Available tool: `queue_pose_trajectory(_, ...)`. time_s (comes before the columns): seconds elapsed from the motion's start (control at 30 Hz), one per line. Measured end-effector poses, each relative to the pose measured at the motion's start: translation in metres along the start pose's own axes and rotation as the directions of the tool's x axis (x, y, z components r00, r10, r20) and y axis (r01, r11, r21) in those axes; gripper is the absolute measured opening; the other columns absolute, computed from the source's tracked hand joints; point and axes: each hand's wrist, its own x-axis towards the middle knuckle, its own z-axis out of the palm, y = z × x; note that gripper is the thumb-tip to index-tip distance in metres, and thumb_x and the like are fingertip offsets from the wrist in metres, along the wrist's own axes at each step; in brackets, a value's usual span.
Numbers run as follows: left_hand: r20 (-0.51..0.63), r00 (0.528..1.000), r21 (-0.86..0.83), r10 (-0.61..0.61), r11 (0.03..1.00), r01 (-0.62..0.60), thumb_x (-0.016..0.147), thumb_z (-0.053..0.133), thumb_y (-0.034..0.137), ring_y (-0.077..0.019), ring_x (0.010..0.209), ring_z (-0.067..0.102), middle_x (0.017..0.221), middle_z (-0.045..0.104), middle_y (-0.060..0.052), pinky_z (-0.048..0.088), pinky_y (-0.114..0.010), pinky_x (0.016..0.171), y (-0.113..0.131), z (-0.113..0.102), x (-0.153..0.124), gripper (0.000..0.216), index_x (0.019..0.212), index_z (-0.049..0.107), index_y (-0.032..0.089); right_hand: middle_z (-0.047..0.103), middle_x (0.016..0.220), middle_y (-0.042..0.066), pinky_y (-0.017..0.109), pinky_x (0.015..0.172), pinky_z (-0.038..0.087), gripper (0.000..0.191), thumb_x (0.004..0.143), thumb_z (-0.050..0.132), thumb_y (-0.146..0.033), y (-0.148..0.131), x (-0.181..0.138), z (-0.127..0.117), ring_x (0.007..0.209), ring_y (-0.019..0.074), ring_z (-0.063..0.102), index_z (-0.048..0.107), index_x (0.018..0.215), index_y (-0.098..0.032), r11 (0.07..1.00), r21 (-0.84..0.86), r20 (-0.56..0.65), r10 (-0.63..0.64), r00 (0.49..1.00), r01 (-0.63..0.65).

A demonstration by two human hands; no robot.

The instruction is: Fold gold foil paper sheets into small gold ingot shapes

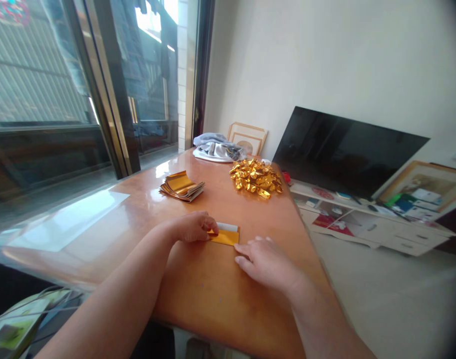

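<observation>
A partly folded sheet of gold foil paper [224, 237] lies flat on the brown table [198, 294], with a whitish strip showing along its far side. My left hand [194, 227] is at the paper's left end, its fingers bent and closed on it; the thumb side is partly hidden. At the near right corner, my right hand [265, 259] has its fingers stretched out, and the index fingertip touches the paper's edge. A stack of gold foil sheets [181, 186] sits farther back on the left. Toward the back right is a heap of folded gold foil pieces [255, 177].
Folded cloth [216, 148] lies at the table's far end, by leaning picture frames [246, 138]. A clear sheet [71, 222] covers part of the left side. Right of the table stand a low white cabinet [385, 234] and a television [347, 152]. Cables [29, 309] hang lower left.
</observation>
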Motion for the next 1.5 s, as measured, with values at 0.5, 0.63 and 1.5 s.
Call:
queue_pose_trajectory(0.5, 0.114, 0.978, 0.019, -0.173, 0.985, 0.172, 0.077, 0.060, 0.036, -0.0175, 0.069, 0.061, 0.085, 0.072, -0.003, 0.044, -0.024, 0.059, 0.007, -0.027, 0.004, 0.024, 0.090, 0.072, 0.020, 0.076, 0.097, 0.008, 0.028, 0.073, 0.042, 0.041, 0.098, 0.040, -0.038, 0.011, 0.017, 0.011, 0.085, 0.0204, 0.068, 0.077, 0.093, -0.022, 0.990, 0.143, -0.110, -0.004, 0.994, 0.020)
queue_pose_trajectory(0.63, 0.024, 0.975, 0.045, -0.221, 0.975, 0.220, 0.066, 0.070, 0.037, -0.0173, 0.071, 0.062, 0.090, 0.070, -0.003, 0.044, -0.024, 0.059, 0.003, -0.025, 0.012, 0.037, 0.097, 0.064, 0.019, 0.075, 0.098, 0.007, 0.026, 0.069, 0.041, 0.040, 0.099, 0.039, -0.035, 0.011, 0.020, 0.013, 0.083, 0.0183, 0.066, 0.076, 0.095, -0.021, 0.986, 0.164, -0.135, 0.013, 0.991, 0.010)
queue_pose_trajectory(1.5, -0.096, 0.989, -0.007, -0.116, 0.993, 0.115, 0.073, 0.064, 0.037, -0.0194, 0.074, 0.060, 0.084, 0.066, -0.001, 0.037, -0.026, 0.057, -0.004, -0.003, 0.013, 0.023, 0.087, 0.060, 0.020, 0.067, 0.084, 0.001, 0.023, 0.062, 0.036, 0.012, 0.082, 0.067, -0.032, 0.036, 0.057, 0.054, 0.075, 0.0146, 0.057, 0.069, 0.089, -0.022, 0.830, 0.558, -0.386, 0.275, 0.881, -0.014)
